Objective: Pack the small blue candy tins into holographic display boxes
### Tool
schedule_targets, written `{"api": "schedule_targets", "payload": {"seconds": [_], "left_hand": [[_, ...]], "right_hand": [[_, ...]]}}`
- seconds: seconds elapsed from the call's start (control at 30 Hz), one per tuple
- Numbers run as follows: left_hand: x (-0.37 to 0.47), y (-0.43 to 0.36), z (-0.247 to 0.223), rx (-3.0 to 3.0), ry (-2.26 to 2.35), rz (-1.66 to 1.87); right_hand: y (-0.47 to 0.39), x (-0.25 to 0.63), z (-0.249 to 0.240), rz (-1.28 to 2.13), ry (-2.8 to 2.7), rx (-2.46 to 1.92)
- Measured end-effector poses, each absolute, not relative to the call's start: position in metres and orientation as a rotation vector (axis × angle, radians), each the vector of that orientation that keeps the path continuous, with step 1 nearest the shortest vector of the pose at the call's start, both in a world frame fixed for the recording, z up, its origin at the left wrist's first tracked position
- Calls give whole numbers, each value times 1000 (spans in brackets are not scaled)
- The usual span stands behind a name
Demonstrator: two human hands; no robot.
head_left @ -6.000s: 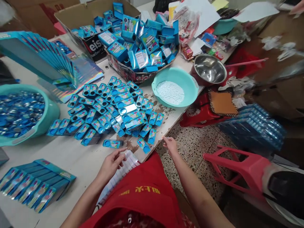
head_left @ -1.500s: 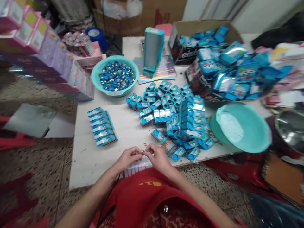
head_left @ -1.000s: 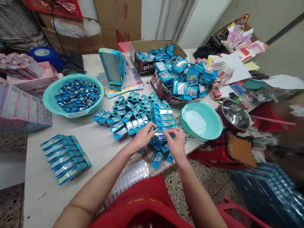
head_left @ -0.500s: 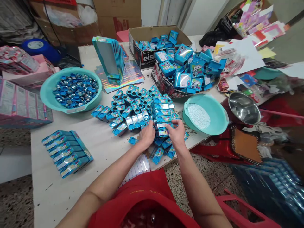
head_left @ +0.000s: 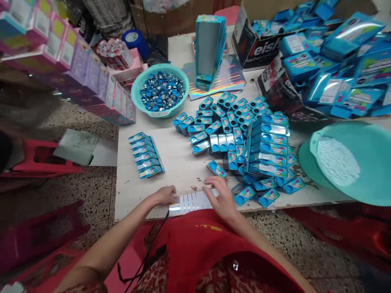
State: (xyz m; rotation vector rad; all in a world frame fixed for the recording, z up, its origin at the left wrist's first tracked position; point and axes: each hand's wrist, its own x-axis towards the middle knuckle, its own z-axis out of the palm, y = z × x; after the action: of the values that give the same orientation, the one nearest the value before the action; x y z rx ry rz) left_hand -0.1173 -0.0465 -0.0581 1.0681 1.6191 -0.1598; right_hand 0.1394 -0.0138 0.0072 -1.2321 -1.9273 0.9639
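Note:
A silvery sheet of stickers (head_left: 192, 202) lies at the table's front edge against the red apron. My left hand (head_left: 165, 195) is at the sheet's left end, its fingers curled together; what they hold, if anything, is too small to tell. Over the sheet's right end is my right hand (head_left: 220, 197), thumb and fingers apart, with nothing seen between them. A stack of blue tins in a display tray (head_left: 269, 144) rests on loose blue tins to the right. Nearest to my right hand, a single blue tin (head_left: 216, 168) lies on the table.
A second row of tins (head_left: 146, 155) stands at the left. Behind are a teal basin of caps (head_left: 161, 91) and upright blue display boxes (head_left: 209, 51). To the right are a teal basin of white pellets (head_left: 339, 160) and a carton of blue packs (head_left: 282, 87).
Both hands have left the stacked tins and come down to the sticker sheet. My right hand has opened. The view has swung left, so the table's things appear further right.

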Motion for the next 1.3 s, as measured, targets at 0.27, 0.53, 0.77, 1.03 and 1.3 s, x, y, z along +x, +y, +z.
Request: {"api": "schedule_targets", "payload": {"seconds": [0.27, 0.53, 0.77, 1.03, 1.3], "left_hand": [[-117, -73, -63, 705, 1668, 201], [-109, -69, -70, 557, 1814, 318], [-106, -62, -76, 689, 1880, 258], [-100, -52, -42, 944, 1787, 573], [-34, 9, 19, 937, 1221, 525]], "right_hand": [[-33, 60, -57, 1366, -2572, -1112], [-45, 50, -66, 1297, -2799, -1052], [-33, 49, -53, 1242, -2726, -1210], [-24, 70, -25, 1669, -1866, -1336], [12, 127, 37, 1202, -1393, -1533]]}}
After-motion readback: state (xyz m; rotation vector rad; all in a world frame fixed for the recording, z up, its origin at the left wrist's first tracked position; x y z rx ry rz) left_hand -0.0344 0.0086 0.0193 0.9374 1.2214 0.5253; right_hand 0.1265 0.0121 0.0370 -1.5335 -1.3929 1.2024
